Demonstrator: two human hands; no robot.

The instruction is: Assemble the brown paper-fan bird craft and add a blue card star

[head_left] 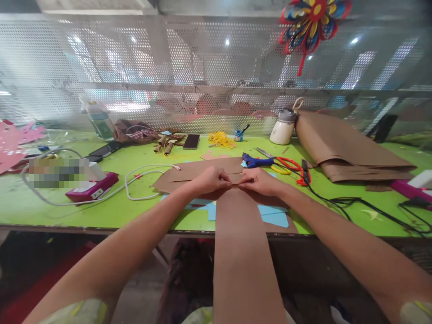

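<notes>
Paper strip (243, 252), long and brown, looks light, bendy, best pinched above the flat green table (37, 215), as left hand (211, 180) and right hand (258, 180) do.

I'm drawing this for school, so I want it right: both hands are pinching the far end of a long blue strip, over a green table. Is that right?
Not quite: the strip is brown, not blue, as the head view shows. The left hand and right hand do pinch its far end, over a green table.

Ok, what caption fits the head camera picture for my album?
Left hand and right hand pinch a long brown paper strip at a green table, near a blue glue gun.
</notes>
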